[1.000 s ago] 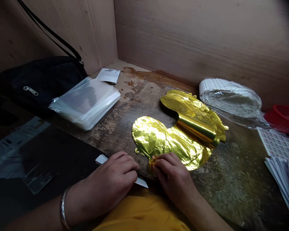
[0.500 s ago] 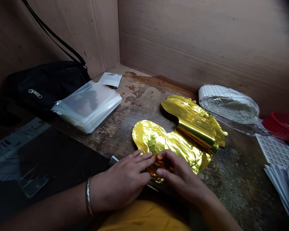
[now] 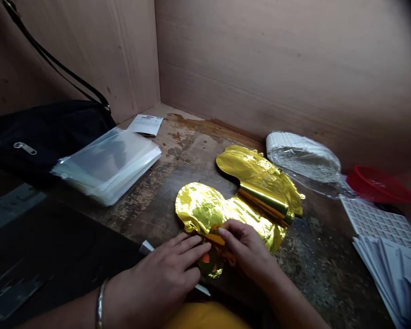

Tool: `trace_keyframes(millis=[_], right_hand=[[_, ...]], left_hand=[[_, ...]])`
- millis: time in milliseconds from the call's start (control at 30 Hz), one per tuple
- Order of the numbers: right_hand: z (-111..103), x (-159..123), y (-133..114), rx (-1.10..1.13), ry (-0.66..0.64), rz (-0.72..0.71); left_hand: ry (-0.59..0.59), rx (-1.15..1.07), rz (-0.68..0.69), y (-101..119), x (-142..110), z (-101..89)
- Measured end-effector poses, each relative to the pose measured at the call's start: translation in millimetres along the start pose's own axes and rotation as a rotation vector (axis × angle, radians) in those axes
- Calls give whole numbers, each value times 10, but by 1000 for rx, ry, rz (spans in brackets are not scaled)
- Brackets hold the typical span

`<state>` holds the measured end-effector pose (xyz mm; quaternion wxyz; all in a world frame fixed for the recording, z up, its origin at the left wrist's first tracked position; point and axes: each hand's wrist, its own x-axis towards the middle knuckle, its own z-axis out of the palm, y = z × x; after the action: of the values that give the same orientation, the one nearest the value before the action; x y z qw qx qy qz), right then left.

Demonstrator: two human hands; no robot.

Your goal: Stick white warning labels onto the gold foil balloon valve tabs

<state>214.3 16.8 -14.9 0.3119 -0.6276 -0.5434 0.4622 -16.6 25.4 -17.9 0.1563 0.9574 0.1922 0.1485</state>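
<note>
A shiny gold foil balloon (image 3: 198, 201), deflated and flat, lies at the near middle of the table, its lower part folded over. My left hand (image 3: 167, 269), with a silver bangle at the wrist, lies flat on its near edge with fingers stretched out. My right hand (image 3: 245, 249) pinches a raised fold of the foil between thumb and fingers. Just behind is a stack of more gold foil balloons (image 3: 250, 167), its edge curled over like a roll. A white strip sticks out below my left hand; what it belongs to is hidden.
Clear plastic sleeves (image 3: 113, 164) are stacked at the left by a black bag (image 3: 48, 132). A printed card (image 3: 146, 124) lies behind them. On the right are a plastic-wrapped white bundle (image 3: 301, 153), a red basket (image 3: 376, 183), sticker sheets (image 3: 380, 221) and folded papers (image 3: 390, 269). Wooden walls close the back.
My right hand has lifted and turned over a fold of the near foil, showing its darker side. My left hand stays flat on the foil. The whole view has shifted slightly.
</note>
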Motion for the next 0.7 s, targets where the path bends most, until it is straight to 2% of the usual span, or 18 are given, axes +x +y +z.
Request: trace_keyframes(millis=[167, 300, 400, 567, 633, 700], right_hand=[[-147, 59, -178, 5, -83, -35], [-403, 232, -265, -90, -50, -47], [-732, 525, -255, -212, 121, -31], [-1473, 1146, -109, -509, 616, 96], [-1725, 1298, -45, -604, 720, 160], [-1889, 1354, -16, -695, 784, 167]], left_hand=[[153, 94, 10, -22, 84, 10], [213, 140, 71, -51, 174, 39], [241, 148, 90, -85, 174, 130], [205, 96, 36, -140, 115, 296], [188, 55, 45, -162, 109, 308], [155, -9, 68, -171, 115, 250]])
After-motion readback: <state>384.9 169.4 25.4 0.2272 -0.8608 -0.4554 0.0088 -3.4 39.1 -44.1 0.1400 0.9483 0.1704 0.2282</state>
